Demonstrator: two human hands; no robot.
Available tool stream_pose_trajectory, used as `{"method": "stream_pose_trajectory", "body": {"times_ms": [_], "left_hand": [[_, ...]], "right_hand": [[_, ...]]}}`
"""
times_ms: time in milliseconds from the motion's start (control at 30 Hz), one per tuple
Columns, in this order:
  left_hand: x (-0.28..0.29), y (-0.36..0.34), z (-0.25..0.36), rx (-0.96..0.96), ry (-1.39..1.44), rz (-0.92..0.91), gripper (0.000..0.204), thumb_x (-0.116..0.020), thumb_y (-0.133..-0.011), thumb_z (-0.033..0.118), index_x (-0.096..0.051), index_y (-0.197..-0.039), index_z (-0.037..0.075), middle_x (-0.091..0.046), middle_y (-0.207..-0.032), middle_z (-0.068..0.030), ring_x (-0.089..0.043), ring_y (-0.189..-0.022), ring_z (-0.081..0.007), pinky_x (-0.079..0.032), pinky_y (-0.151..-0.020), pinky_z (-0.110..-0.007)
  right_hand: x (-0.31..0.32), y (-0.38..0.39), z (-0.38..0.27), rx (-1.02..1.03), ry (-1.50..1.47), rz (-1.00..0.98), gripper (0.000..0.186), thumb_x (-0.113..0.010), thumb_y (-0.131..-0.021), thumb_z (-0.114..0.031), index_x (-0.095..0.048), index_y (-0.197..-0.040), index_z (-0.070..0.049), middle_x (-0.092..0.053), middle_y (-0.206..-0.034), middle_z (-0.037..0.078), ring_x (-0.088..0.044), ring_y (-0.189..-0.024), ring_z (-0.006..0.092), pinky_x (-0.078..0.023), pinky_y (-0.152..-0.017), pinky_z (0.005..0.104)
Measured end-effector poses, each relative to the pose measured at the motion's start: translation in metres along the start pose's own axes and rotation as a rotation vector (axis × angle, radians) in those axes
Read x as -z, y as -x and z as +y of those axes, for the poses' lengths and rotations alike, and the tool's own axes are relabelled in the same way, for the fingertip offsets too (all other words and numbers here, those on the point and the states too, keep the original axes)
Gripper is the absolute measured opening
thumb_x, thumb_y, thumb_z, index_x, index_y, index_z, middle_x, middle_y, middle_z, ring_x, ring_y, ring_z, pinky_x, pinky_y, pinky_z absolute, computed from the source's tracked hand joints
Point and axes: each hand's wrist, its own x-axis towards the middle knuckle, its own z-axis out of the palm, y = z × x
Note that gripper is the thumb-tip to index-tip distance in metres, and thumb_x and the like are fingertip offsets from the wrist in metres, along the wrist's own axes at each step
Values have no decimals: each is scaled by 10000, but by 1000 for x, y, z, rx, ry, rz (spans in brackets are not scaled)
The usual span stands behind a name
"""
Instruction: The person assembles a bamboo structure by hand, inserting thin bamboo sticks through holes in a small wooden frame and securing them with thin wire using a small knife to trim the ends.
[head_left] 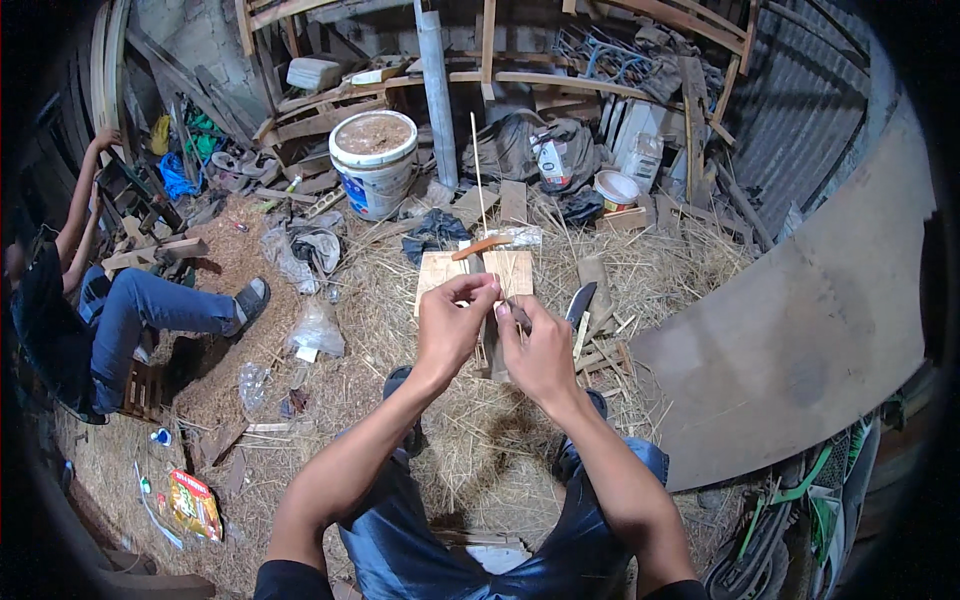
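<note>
A long thin pale strip [479,180], like split bamboo or wood, rises away from my hands. My left hand [452,328] pinches its near end between thumb and fingertips. Close beside it, my right hand [543,355] is closed, with thumb and forefinger around a small dark thing whose kind I cannot make out. Both hands are above a narrow wooden bar [491,352] that leads to a light wooden board [437,278]. An orange-brown curved piece [481,247] lies across the bar's far end. Right of my right hand rests a knife with a dark blade [580,302].
Straw and shavings [480,460] cover the floor. Behind stand a white bucket [374,165] and a grey pole [437,100]. A large curved sheet [790,310] fills the right side. At left sits another person [150,305], arms on upright wood. Wood scraps [603,355] lie right of my hands.
</note>
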Motion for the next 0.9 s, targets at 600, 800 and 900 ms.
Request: {"method": "stream_pose_trajectory", "body": {"times_ms": [600,800,900], "left_hand": [[2,-1,-3,-10,179,31,203,-636,-873,132,-646,-980,-41,-656,-786,-50,-563,-676,-68,-455,-599,-220],[9,-15,-7,-74,247,88,163,-630,-875,115,-649,-949,-29,-648,-766,-36,-548,-643,-62,-443,-572,-213],[10,-14,-3,14,321,74,171,-633,-883,140,-645,-928,-25,-642,-781,-32,-558,-666,-69,-456,-598,-217]], "right_hand": [[-5,-1,3,89,47,-32,213,-630,-847,-180,-590,-896,23,-627,-705,195,-625,-589,285,-463,-553,368],[-10,4,14,99,124,-122,229,-641,-835,-191,-579,-864,28,-620,-641,187,-627,-557,328,-477,-574,391],[-13,9,3,36,88,-153,259,-640,-844,-221,-567,-874,26,-637,-745,215,-644,-683,359,-488,-646,419]]}}
